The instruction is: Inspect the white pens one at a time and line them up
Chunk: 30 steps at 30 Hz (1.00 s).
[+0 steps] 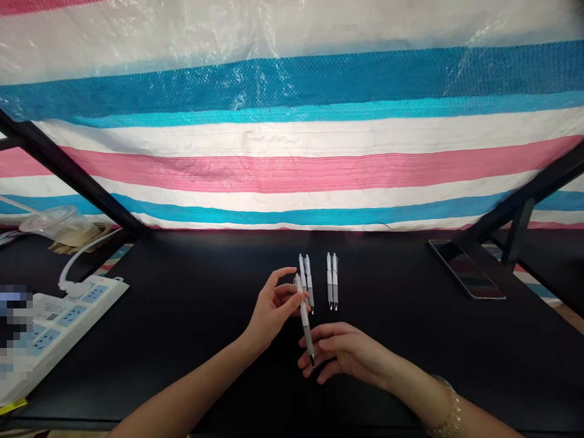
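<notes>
A white pen with a grey grip [304, 317] is pinched near its upper end between the thumb and fingers of my left hand [279, 306]. It tilts, tip down toward me. Around its lower end are the loosely curled, parted fingers of my right hand [344, 351]; whether they touch the pen is hard to tell. Behind my left hand lie two similar pens [308, 267], partly covered by my fingers. Just right of these, another pair of white and grey pens [333, 281] rests side by side, tips toward me.
On the black table [205, 274], a phone [466, 269] lies at the right. A white power strip [68, 325] with a plugged-in cable sits at the left, near a clear plastic cup [61, 224]. Black frame bars slope at both sides, and a striped tarp [292, 170] hangs behind.
</notes>
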Each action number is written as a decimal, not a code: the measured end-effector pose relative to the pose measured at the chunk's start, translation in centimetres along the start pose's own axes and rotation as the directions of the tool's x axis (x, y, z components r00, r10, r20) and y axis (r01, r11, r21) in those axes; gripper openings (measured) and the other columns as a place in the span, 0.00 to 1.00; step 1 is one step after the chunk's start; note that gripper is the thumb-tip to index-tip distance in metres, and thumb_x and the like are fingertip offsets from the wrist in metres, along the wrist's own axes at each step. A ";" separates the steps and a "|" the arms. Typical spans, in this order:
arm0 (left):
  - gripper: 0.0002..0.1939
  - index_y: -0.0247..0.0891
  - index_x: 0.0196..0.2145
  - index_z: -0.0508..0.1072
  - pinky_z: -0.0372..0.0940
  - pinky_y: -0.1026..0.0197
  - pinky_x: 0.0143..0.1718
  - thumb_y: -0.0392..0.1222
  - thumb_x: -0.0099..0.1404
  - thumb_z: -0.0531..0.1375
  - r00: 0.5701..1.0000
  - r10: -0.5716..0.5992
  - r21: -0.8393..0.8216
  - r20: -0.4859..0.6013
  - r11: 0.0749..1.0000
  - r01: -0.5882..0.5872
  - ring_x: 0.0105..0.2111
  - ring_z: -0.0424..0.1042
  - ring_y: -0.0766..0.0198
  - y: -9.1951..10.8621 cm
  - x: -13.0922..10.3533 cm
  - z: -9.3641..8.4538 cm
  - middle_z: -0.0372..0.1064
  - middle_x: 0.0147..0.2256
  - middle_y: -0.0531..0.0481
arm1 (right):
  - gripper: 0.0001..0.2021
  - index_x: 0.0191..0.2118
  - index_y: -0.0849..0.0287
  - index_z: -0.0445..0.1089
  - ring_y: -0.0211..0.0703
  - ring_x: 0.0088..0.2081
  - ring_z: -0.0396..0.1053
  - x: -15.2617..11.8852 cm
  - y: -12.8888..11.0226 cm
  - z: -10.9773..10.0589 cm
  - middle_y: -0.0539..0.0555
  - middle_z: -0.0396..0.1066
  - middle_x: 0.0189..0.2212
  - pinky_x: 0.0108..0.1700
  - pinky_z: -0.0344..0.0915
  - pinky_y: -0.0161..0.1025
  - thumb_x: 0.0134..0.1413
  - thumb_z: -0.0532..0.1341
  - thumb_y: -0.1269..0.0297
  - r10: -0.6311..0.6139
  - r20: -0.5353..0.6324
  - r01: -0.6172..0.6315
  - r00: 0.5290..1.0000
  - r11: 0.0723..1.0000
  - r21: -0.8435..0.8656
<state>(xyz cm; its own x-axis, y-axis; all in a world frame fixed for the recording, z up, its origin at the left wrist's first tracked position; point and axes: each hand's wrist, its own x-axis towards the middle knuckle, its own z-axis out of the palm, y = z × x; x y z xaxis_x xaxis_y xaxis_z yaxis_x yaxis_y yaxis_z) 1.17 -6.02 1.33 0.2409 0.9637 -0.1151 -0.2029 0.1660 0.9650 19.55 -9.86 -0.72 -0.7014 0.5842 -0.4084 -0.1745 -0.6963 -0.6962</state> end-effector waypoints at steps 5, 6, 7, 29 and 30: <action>0.20 0.40 0.45 0.63 0.72 0.58 0.34 0.43 0.58 0.65 1.000 -0.013 0.003 0.002 1.000 0.013 0.29 0.76 0.61 -0.1 0.1 -0.2 0.74 0.31 0.50 | 0.15 0.46 0.69 0.71 0.51 0.40 0.74 -0.1 0.0 -0.1 0.66 0.74 0.39 0.40 0.67 0.42 0.52 0.59 0.68 -0.006 0.004 0.006 1.000 1.000 0.011; 0.20 0.40 0.45 0.63 0.72 0.58 0.34 0.43 0.58 0.65 1.000 -0.016 0.005 0.005 1.000 0.016 0.29 0.76 0.61 -0.2 0.1 -0.2 0.74 0.31 0.50 | 0.15 0.46 0.69 0.71 0.50 0.40 0.74 -0.1 0.0 -0.1 0.66 0.74 0.39 0.40 0.67 0.42 0.52 0.59 0.68 -0.006 0.005 0.006 1.000 1.000 0.016; 0.20 0.40 0.46 0.62 0.72 0.58 0.34 0.43 0.59 0.65 1.000 -0.016 0.003 0.006 1.000 0.016 0.29 0.76 0.61 -0.2 0.2 -0.3 0.74 0.31 0.50 | 0.15 0.46 0.69 0.71 0.50 0.40 0.74 0.0 0.0 -0.1 0.66 0.74 0.39 0.40 0.67 0.42 0.52 0.59 0.68 -0.007 0.005 0.007 1.000 1.000 0.019; 0.23 0.41 0.51 0.62 0.71 0.57 0.36 0.44 0.60 0.64 0.993 0.074 0.055 -0.090 0.996 -0.069 0.31 0.75 0.62 0.0 1.3 -1.2 0.74 0.34 0.50 | 0.16 0.43 0.67 0.71 0.51 0.39 0.74 -0.1 -0.1 0.3 0.64 0.75 0.37 0.39 0.67 0.43 0.49 0.63 0.62 0.000 -0.028 -0.001 1.000 1.000 -0.029; 0.26 0.42 0.53 0.62 0.71 0.57 0.37 0.44 0.59 0.64 0.986 0.111 0.088 -0.121 0.991 -0.101 0.33 0.75 0.61 0.0 1.8 -1.5 0.73 0.36 0.49 | 0.16 0.42 0.67 0.71 0.51 0.39 0.74 -0.2 -0.2 0.3 0.64 0.75 0.37 0.40 0.67 0.44 0.49 0.63 0.62 -0.001 -0.025 0.000 1.000 0.999 -0.040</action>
<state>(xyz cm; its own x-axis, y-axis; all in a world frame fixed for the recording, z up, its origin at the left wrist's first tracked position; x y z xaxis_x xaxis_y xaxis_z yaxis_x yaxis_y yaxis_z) 0.22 -3.98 0.74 0.0997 0.9944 -0.0346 -0.1417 0.0486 0.9887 19.47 -9.97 -0.31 -0.6840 0.5951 -0.4219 -0.1469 -0.6788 -0.7194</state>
